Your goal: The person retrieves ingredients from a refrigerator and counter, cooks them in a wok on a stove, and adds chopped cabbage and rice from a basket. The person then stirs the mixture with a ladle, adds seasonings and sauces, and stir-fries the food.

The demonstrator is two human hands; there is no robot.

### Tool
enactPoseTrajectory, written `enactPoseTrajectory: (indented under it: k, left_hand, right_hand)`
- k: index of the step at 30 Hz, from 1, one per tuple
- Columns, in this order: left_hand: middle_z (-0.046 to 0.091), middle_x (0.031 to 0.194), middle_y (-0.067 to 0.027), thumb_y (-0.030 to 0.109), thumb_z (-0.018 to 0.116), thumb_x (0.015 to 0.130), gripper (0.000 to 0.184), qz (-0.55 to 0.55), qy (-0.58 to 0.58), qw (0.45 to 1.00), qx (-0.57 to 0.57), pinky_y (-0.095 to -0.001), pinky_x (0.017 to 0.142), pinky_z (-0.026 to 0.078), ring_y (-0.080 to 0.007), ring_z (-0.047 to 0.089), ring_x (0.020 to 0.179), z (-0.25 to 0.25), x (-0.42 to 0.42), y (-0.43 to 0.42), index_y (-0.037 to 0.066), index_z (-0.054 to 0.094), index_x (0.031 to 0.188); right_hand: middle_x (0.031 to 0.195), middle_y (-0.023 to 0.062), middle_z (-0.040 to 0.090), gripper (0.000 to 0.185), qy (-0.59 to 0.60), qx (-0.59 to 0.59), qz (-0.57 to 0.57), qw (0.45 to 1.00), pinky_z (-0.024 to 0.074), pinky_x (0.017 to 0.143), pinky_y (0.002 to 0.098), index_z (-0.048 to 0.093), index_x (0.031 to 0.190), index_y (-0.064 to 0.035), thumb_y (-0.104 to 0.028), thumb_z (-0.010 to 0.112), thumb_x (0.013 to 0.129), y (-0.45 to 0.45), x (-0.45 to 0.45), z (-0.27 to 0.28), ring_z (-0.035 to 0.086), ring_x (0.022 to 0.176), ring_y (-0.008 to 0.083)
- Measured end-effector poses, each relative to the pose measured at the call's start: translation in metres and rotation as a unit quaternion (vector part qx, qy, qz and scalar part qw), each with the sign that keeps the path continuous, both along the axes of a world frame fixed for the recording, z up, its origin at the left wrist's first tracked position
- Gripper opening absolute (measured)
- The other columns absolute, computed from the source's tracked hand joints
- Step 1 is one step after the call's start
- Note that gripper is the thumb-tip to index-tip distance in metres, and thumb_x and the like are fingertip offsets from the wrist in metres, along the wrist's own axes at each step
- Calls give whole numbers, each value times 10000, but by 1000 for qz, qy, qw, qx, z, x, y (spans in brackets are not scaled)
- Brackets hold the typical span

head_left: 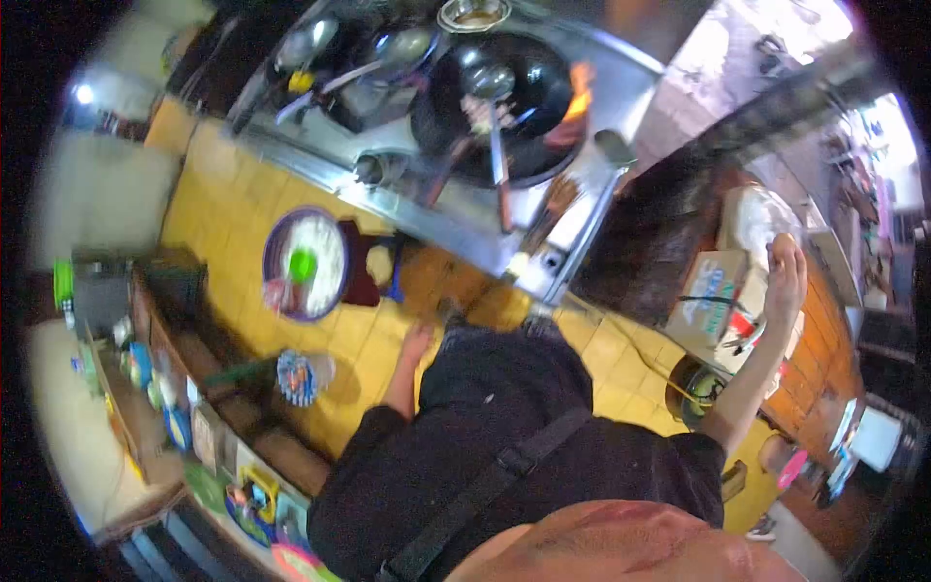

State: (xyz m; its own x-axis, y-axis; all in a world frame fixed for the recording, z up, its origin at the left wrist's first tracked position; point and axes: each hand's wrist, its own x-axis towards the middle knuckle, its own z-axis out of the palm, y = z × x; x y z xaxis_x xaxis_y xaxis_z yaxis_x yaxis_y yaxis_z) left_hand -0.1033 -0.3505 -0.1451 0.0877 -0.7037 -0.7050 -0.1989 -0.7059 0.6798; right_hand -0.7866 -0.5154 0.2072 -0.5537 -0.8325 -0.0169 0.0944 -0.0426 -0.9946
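My right hand (787, 276) is stretched out to the right, its fingers closed round a brown egg (782, 242). It is beside a clear plastic bag (761, 215) and above a wooden table (824, 369). A cardboard box (706, 291) stands just left of that forearm. My left hand (418, 341) hangs low by my hip over the yellow tiled floor, touching nothing I can see; its fingers are too blurred to read. On the stove, a black wok (543, 68) holds pale food pieces (477, 113) and a ladle (499, 150), whose handle points towards me.
Flames (580, 92) rise at the wok's right edge. A metal bowl (473, 15) stands behind it. On the floor are a purple basin (270, 254) of white contents with a green cup (303, 264). Cluttered shelves (155, 388) line the left. Another person's foot (762, 529) shows at lower right.
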Motion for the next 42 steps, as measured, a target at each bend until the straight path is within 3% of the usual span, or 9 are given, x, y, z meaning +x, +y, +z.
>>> enactPoseTrajectory:
  k: [15, 20, 23, 25, 27, 29, 33, 37, 42]
  left_hand:
    - [584, 844, -48, 167, 527, 813, 238, 273, 18, 954, 121, -277, 538, 443, -161, 593, 697, 33, 148, 102, 64, 570, 1023]
    - [588, 877, -47, 181, 503, 832, 246, 315, 17, 940, 131, -296, 571, 468, -170, 599, 720, 33, 186, 118, 61, 564, 1039]
    - [587, 886, -45, 194, 498, 844, 243, 362, 34, 924, 117, -303, 584, 470, -164, 591, 717, 26, 190, 122, 66, 556, 1042]
    - [587, 887, -44, 203, 500, 845, 235, 395, 42, 910, 115, -299, 558, 464, -159, 581, 695, 24, 187, 118, 75, 559, 1033]
    - [586, 883, -44, 215, 502, 848, 233, 403, 55, 907, 107, -291, 540, 457, -154, 576, 685, 19, 181, 115, 79, 560, 1028]
    - [585, 879, -43, 227, 505, 851, 232, 411, 68, 903, 108, -283, 522, 450, -148, 571, 674, 12, 169, 123, 82, 561, 1023]
    - [601, 842, -57, 238, 497, 862, 227, 283, -23, 954, 98, -277, 522, 444, -152, 570, 677, 9, 159, 100, 63, 598, 967]
    - [624, 839, -86, 200, 445, 896, 262, 270, -28, 960, 69, -300, 627, 476, -194, 591, 747, 32, 138, 84, 15, 628, 931]
    - [613, 823, -74, 186, 459, 888, 238, 93, -149, 983, -56, -309, 622, 481, -188, 592, 726, -32, 157, 76, 19, 617, 949]
  right_hand:
    - [884, 102, 574, 205, -432, 242, 202, 845, 449, 655, 301, 535, 984, -28, -180, 447, 876, -21, 458, -159, 545, 759, 225]
    - [786, 83, 603, 190, 142, 230, 258, 927, 451, 622, 379, 588, 840, -44, -197, 477, 851, -94, 487, -226, 589, 750, 225]
    - [860, 162, 619, 228, 520, 167, 250, 800, 469, 658, 414, 605, 767, -8, -197, 490, 823, -106, 489, -249, 608, 826, 268]
    - [914, 227, 604, 277, 773, 123, 434, 446, 478, 721, 415, 605, 686, 5, -221, 496, 803, -107, 489, -268, 595, 864, 332]
    - [908, 231, 597, 292, 625, 170, 419, 636, 473, 776, 414, 601, 789, 26, -236, 477, 821, -109, 485, -268, 578, 874, 369]
    - [865, 262, 575, 285, 573, 195, 426, 672, 453, 684, 462, 535, 995, -31, -255, 490, 824, -113, 475, -276, 581, 797, 384]
    - [712, 20, 530, 235, 101, 227, 307, 919, 436, 516, 266, 533, 874, -36, -235, 641, 807, -121, 488, -204, 515, 580, 93]
    - [761, 51, 531, 298, 90, 77, 280, 953, 495, 532, 266, 413, 974, -14, -173, 613, 819, -161, 482, -134, 554, 598, 121]
    - [739, 215, 568, 198, 532, -69, 223, 814, 445, 650, 451, 473, 914, -36, -213, 503, 831, -244, 464, -82, 569, 740, 422]
